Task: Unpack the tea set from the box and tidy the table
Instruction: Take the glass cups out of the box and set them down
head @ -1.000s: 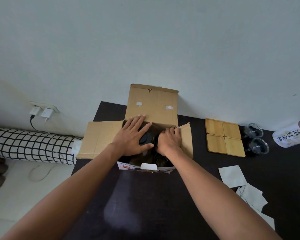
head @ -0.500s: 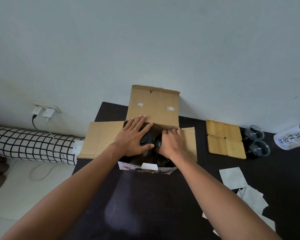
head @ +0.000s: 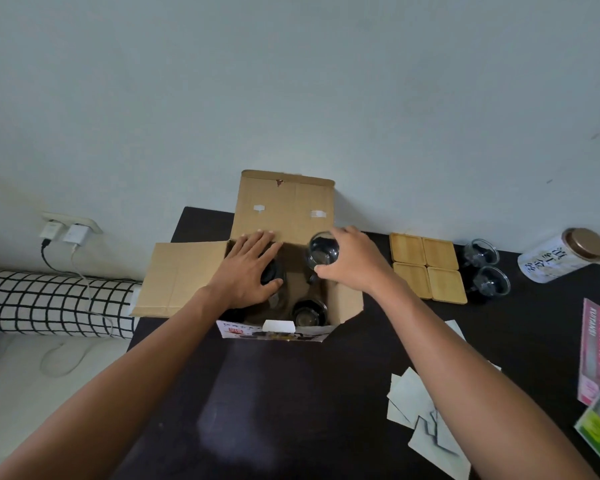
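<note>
Mid-unpacking: my right hand [head: 355, 263] fingers pinch a clear glass cup [head: 323, 250] above the open brown cardboard box [head: 284, 209]; my left hand [head: 248, 271] lies spread inside. Next, set it beside 2 clear glass cups [head: 487, 268] rightward.

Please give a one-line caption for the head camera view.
Right hand lifts a glass cup from the cardboard box; left hand rests inside.
</note>
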